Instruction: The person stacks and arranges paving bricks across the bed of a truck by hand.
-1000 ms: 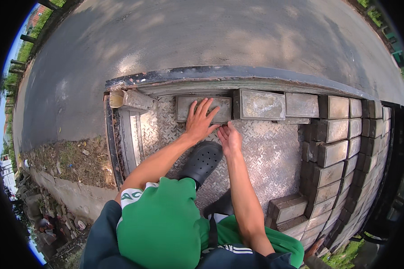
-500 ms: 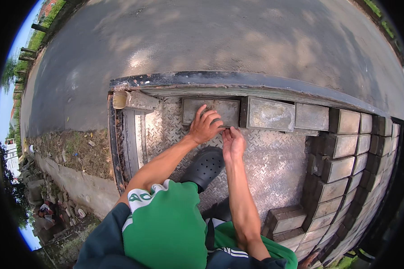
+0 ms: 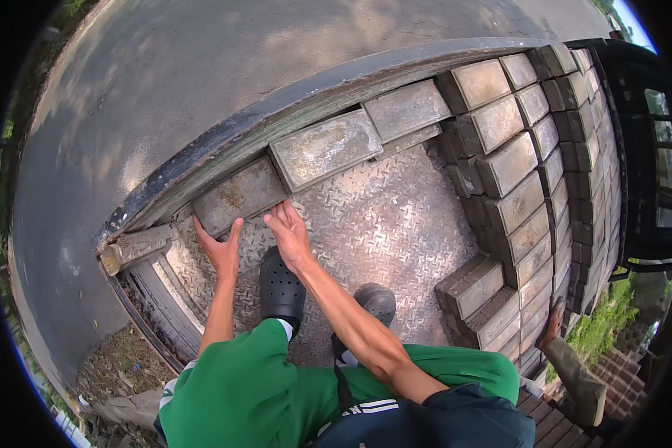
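Observation:
A grey rectangular concrete paving block (image 3: 240,196) lies near the left end of a row along the truck bed's side wall. My left hand (image 3: 220,250) grips its near left corner, fingers along the left end and thumb at the near side. My right hand (image 3: 287,235) is at the near right corner, with its fingertips against the edge and partly bent; some of the grip is hidden. Beside that block sits a second paving block (image 3: 327,149) with a pale stained top. Farther right along the wall is a third paving block (image 3: 407,110).
Stacked paving blocks (image 3: 508,168) fill the right side in stepped rows. The floor is patterned metal plate (image 3: 381,231), where my dark clogs (image 3: 281,287) stand. The side wall (image 3: 291,93) borders a road. At lower right, another person's hand (image 3: 552,327) touches the stack.
The view has swung to the right and shows more of the stack. My left hand has gone from the block's top to its left end; my right hand stays at the near edge.

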A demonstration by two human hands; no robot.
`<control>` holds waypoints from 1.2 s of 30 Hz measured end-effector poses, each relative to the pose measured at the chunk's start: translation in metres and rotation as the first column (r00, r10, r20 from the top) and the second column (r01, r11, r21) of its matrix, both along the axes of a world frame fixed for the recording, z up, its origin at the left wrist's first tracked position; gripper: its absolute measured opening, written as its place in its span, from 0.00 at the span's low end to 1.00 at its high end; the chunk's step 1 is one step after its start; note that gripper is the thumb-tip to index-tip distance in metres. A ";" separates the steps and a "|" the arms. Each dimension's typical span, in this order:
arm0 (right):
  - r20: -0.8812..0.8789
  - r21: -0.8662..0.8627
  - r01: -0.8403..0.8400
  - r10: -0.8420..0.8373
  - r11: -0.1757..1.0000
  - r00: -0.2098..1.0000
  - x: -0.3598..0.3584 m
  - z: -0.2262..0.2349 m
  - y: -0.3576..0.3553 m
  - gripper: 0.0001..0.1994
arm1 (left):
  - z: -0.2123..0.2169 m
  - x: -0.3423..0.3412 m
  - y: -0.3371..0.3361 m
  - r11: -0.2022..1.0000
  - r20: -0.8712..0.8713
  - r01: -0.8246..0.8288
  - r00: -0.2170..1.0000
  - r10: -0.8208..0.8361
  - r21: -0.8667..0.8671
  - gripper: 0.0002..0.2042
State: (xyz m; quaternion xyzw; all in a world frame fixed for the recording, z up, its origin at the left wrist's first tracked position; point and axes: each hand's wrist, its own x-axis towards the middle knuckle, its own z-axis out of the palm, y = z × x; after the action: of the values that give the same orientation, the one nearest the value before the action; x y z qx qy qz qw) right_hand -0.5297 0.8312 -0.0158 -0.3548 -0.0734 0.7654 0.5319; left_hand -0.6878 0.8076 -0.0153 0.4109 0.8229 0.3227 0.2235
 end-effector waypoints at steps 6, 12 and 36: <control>0.046 0.000 -0.044 0.044 0.999 0.998 -0.007 0.001 0.001 0.45 | 0.001 -0.004 0.002 1.000 -0.089 0.024 0.996 -0.025 -0.007 0.58; 0.505 -0.175 0.144 -0.037 0.974 0.863 -0.001 -0.019 0.004 0.34 | 0.008 0.048 0.008 0.983 -0.066 0.179 0.981 -0.182 -0.045 0.56; 0.524 -0.675 0.224 0.244 0.703 0.816 0.110 0.424 -0.145 0.28 | 0.455 -0.062 0.023 0.235 -0.082 0.182 0.601 -0.795 -0.955 0.26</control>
State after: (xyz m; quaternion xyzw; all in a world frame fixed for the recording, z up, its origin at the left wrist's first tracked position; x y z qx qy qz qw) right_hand -0.4194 0.6863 0.4080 -0.7460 0.0678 0.5906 0.3001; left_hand -0.7502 0.8308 0.4402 0.5544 0.6951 -0.3888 0.2414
